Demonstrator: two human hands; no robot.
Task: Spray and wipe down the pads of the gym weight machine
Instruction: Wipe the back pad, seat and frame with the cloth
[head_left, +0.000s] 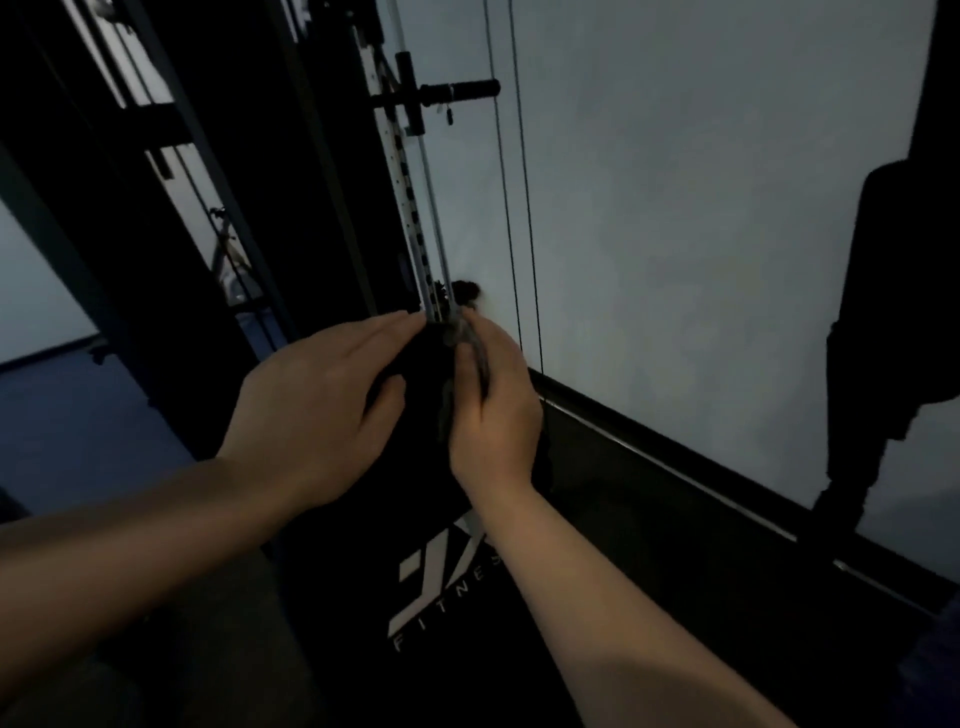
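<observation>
A black pad (415, 613) of the weight machine with a white "FITNESS" logo runs from the bottom centre up to my hands. My left hand (317, 405) lies flat with straight fingers on the pad's upper end. My right hand (493, 400) grips a dark grey cloth (457, 343) against the top of the pad, beside the machine's pale guide rods (426, 218). The scene is very dim. No spray bottle is in view.
The machine's black frame (171, 218) stands at the left, with a black handle (460, 91) sticking out above. Two thin cables (519, 208) hang before the pale wall. A dark hanging pad (893, 291) is at the right. The dark baseboard (675, 457) runs diagonally.
</observation>
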